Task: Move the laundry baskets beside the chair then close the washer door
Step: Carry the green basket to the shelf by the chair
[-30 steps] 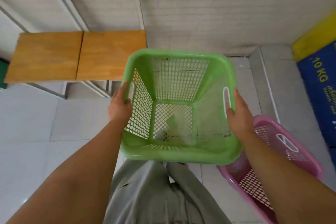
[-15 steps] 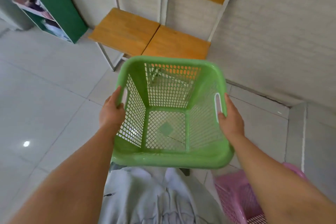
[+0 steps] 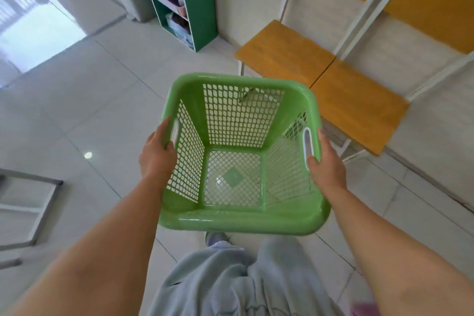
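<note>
Each hand, left (image 3: 157, 154) and right (image 3: 327, 161), has its grip closed on a side handle of the empty green basket (image 3: 241, 154), carried above the tiled floor (image 3: 84, 110) near the wooden chair (image 3: 320, 79). The smooth, perforated plastic could slip or clip the chair's seat corner if swung.

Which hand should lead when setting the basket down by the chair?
Probably the right hand: it grips the basket on the side nearest the chair. The left hand holds the far handle over open floor and can steady.
</note>
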Tool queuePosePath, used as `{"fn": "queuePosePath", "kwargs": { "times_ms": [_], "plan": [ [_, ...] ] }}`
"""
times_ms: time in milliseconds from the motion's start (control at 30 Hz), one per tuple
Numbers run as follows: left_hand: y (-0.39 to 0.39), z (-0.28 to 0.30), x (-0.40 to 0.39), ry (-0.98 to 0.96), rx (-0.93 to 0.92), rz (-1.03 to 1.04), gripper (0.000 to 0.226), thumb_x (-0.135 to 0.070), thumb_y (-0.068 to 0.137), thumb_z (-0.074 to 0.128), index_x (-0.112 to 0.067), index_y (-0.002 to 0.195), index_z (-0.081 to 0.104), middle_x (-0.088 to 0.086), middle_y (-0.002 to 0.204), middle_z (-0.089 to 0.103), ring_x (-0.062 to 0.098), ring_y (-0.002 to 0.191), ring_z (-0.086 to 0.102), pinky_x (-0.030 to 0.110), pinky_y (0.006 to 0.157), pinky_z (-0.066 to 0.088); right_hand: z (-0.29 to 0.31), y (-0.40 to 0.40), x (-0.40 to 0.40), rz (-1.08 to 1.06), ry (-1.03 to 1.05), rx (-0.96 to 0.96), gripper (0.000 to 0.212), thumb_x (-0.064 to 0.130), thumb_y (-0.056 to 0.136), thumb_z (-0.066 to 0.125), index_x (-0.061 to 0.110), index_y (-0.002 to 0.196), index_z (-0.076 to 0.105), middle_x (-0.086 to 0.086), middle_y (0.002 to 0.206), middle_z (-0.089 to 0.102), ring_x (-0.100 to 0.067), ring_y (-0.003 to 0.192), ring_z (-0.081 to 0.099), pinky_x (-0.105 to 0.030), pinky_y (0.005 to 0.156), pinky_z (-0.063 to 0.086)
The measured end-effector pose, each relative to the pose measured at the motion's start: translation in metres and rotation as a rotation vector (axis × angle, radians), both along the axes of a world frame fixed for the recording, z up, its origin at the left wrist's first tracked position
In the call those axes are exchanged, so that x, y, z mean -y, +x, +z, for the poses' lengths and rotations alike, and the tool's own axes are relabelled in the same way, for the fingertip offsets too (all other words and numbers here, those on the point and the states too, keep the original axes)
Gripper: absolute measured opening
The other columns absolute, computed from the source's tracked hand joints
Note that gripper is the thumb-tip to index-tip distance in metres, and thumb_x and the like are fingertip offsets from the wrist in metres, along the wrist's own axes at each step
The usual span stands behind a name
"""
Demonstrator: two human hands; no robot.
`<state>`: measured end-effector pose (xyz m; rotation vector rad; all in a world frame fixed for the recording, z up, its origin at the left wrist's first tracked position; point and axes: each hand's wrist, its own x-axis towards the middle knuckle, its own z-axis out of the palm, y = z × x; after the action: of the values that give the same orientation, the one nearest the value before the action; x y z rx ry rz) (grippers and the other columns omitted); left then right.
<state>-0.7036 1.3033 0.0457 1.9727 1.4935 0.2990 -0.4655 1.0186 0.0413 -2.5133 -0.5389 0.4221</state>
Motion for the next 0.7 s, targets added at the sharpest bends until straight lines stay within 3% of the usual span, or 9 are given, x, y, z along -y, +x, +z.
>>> {"fn": "queuePosePath", "kwargs": {
  "times_ms": [267, 500, 600, 700],
  "plan": [
    [-0.009, -0.007, -0.118, -0.005, -0.024, 0.107, 0.069, -0.019, 0.088, 0.047, -0.066, 0.132, 0.022, -0.003, 0.133, 0.056, 0.026, 0.096, 0.063, 0.047, 0.083, 0.056, -0.007, 0.02, -0.141, 0.114, 0.002, -0.029, 0.071, 0.019, 0.096, 0.051, 0.042, 0.152, 0.013, 0.004, 0.158, 0.032, -0.031, 0.133, 0.046, -0.047, 0.102, 0.046],
    [0.04, -0.015, -0.228, -0.029, -0.067, 0.123, 0.069, -0.018, 0.09, 0.048, -0.061, 0.137, 0.02, 0.002, 0.131, 0.056, 0.028, 0.092, 0.064, 0.047, 0.079, 0.058, -0.021, 0.084, -0.264, 0.163, -0.012, -0.062, 0.07, 0.018, 0.097, 0.05, 0.039, 0.153, 0.013, 0.005, 0.16, 0.026, -0.026, 0.141, 0.036, -0.044, 0.108, 0.039],
    [0.068, -0.013, -0.273, -0.051, -0.068, 0.147, 0.069, -0.018, 0.091, 0.048, -0.062, 0.136, 0.022, 0.004, 0.134, 0.055, 0.03, 0.095, 0.063, 0.048, 0.081, 0.057, -0.023, 0.114, -0.314, 0.166, -0.022, -0.085, 0.073, 0.018, 0.096, 0.051, 0.042, 0.152, 0.01, 0.007, 0.16, 0.025, -0.026, 0.139, 0.039, -0.048, 0.107, 0.044],
    [0.097, -0.009, -0.321, -0.036, -0.072, 0.153, 0.068, -0.017, 0.09, 0.049, -0.06, 0.137, 0.025, 0.003, 0.135, 0.055, 0.029, 0.098, 0.062, 0.043, 0.081, 0.056, -0.022, 0.143, -0.362, 0.16, -0.034, -0.076, 0.074, 0.02, 0.096, 0.053, 0.042, 0.152, 0.01, 0.007, 0.16, 0.025, -0.026, 0.141, 0.037, -0.044, 0.107, 0.041]
  ]
}}
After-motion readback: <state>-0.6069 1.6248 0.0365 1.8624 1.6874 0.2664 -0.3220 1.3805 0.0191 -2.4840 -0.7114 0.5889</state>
